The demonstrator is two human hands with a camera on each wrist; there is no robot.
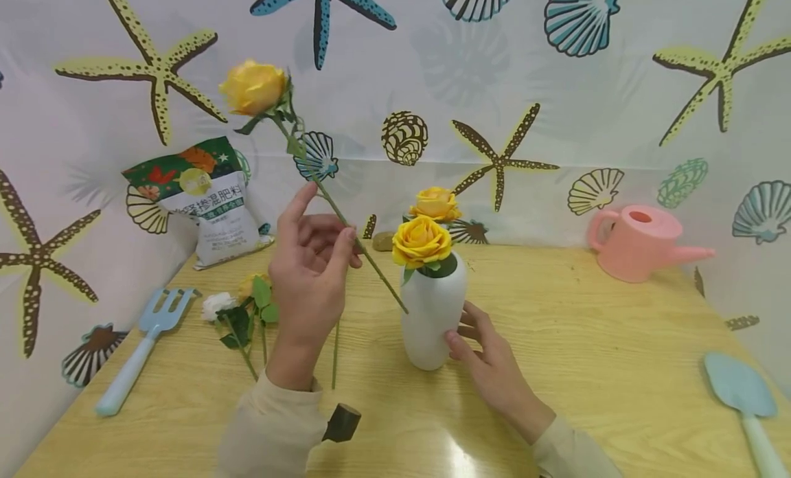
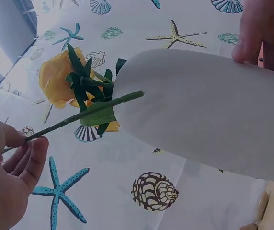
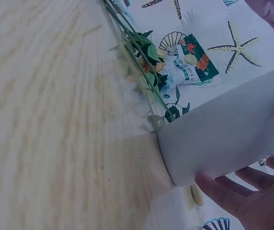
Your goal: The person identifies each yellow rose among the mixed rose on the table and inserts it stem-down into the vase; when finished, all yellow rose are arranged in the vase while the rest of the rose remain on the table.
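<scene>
My left hand pinches the green stem of a yellow rose between thumb and fingers. The bloom points up and left, and the stem slants down so its cut end overlaps the front of a white vase in the head view. In the left wrist view the stem crosses before the vase's mouth end. Two yellow roses stand in the vase, blooms above its rim. My right hand holds the vase's lower right side, thumb in front and fingers behind; it stands upright on the table.
More flowers, one white rose among them, lie on the wooden table at left. Around them are a blue hand fork and a fertilizer bag. A pink watering can and a blue trowel are at right.
</scene>
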